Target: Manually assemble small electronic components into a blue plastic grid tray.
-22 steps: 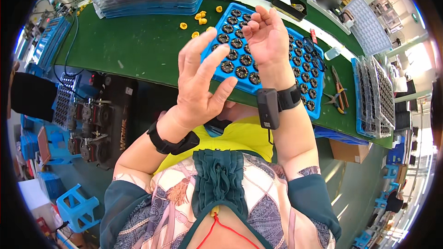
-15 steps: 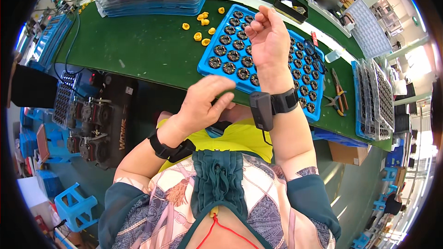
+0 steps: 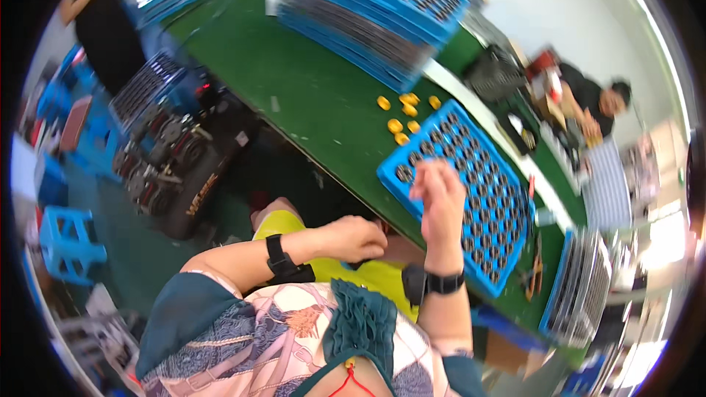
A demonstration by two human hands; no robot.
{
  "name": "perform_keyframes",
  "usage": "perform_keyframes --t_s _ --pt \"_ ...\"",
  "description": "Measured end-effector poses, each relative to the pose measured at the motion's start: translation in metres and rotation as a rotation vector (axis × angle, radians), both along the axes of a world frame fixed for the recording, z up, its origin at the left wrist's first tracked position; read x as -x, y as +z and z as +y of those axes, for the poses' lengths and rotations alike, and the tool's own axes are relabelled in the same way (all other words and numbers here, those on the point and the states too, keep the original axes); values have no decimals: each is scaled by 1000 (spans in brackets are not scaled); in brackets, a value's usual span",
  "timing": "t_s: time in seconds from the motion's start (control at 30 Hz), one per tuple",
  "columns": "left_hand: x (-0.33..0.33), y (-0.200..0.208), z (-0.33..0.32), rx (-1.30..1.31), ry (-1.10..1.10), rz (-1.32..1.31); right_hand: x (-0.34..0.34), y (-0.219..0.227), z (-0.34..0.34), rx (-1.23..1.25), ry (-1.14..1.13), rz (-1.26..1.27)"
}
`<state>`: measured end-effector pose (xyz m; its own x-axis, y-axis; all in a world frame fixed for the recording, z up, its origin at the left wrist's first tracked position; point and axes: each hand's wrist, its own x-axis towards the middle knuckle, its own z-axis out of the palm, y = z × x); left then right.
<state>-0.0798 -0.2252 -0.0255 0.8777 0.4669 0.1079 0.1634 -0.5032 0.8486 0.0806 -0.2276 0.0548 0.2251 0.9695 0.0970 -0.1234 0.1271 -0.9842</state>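
Observation:
My left hand (image 3: 354, 240) is over my lap, in front of the table's near edge. Its fingers are curled together, and anything inside them is hidden. Raised over the left part of a blue tray (image 3: 390, 181) is my right hand (image 3: 443, 204), its fingers bent and blurred by motion. I cannot make out whether it holds anything. Rows of small round black parts (image 3: 478, 256) with a coppery tint sit in the tray's pockets. Several small yellow caps (image 3: 395, 126) lie on the green table (image 3: 323, 121) beyond the tray's left corner.
A tall stack of blue trays (image 3: 353, 44) stands at the back. Right of the blue tray lie pliers (image 3: 535, 272) and a stack of clear trays (image 3: 581, 287). A person (image 3: 599, 106) sits across the table. A dark machine (image 3: 195, 202) stands below the table at left.
The whole view has turned and shifted, so the tray appears lower and slanted. My left hand has dropped toward my lap with its fingers more closed. My right hand is still raised over the tray.

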Motion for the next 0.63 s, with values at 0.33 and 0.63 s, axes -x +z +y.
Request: perform_keyframes --t_s 0.33,0.63 --pt "60 37 49 319 483 -381 20 -23 -31 198 177 -164" --pt "149 -42 3 -148 879 -98 23 -36 -32 -96 228 -606"
